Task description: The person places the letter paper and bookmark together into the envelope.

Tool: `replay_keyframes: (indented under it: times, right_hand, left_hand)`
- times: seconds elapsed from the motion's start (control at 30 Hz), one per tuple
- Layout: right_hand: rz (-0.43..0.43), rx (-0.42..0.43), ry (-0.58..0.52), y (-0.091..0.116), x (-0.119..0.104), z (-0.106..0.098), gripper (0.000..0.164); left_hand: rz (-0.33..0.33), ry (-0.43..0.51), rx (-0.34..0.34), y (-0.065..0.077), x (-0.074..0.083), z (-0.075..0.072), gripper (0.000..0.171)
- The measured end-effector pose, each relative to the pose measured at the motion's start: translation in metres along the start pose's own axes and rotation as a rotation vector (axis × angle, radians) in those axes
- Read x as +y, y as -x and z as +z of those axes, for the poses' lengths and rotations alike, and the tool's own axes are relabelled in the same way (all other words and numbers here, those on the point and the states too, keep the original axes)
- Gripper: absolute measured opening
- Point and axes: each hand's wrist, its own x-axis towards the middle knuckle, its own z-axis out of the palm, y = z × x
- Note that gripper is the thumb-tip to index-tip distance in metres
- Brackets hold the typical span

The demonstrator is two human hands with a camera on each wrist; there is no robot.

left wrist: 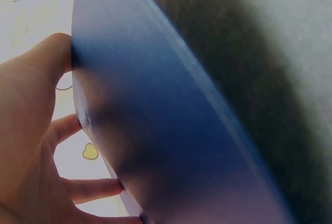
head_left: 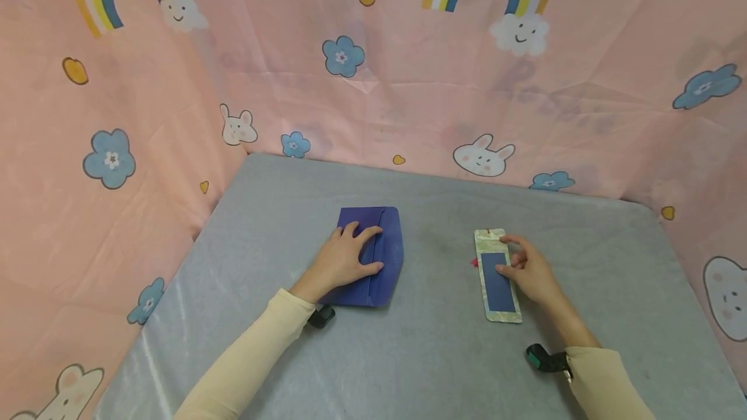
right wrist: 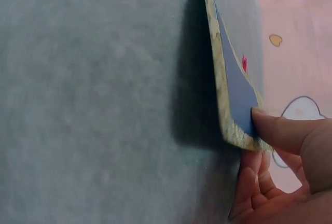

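Note:
A dark blue envelope (head_left: pixel 392 258) lies on the grey cloth left of centre, its flap side toward the right. Over it my left hand (head_left: pixel 341 261) spreads its fingers, with thumb and fingertips touching the paper. In the left wrist view the envelope (left wrist: pixel 171 110) fills the middle, thumb and fingertips at its left edge. To the right, my right hand (head_left: pixel 530 271) pinches a narrow pale green card (head_left: pixel 492 245) with a blue panel, thumb on top and fingers underneath. The right wrist view shows the card (right wrist: pixel 222 89) tilted, its shadow on the cloth. A small red bit (head_left: pixel 474 263) sticks out at its left edge.
The grey cloth (head_left: pixel 438 355) covers the table. Pink patterned fabric (head_left: pixel 403 102) with rainbows, bunnies and flowers hangs behind and along both sides. Dark wrist cameras (head_left: pixel 545 359) sit at the sleeve cuffs.

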Motion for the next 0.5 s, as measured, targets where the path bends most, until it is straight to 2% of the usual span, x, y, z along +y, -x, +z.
replay_keyframes:
  times: [0.2, 0.5]
  right_hand:
    - [-0.036, -0.017, -0.005, 0.001, 0.0063, -0.0042, 0.055]
    - [0.01, 0.005, -0.018, 0.0031, 0.0094, -0.0061, 0.042]
  left_hand:
    - [-0.003, -0.005, -0.008, 0.0011, 0.0008, -0.0015, 0.073]
    - [-0.004, -0.006, -0.009, 0.0004, 0.0001, -0.0005, 0.072]
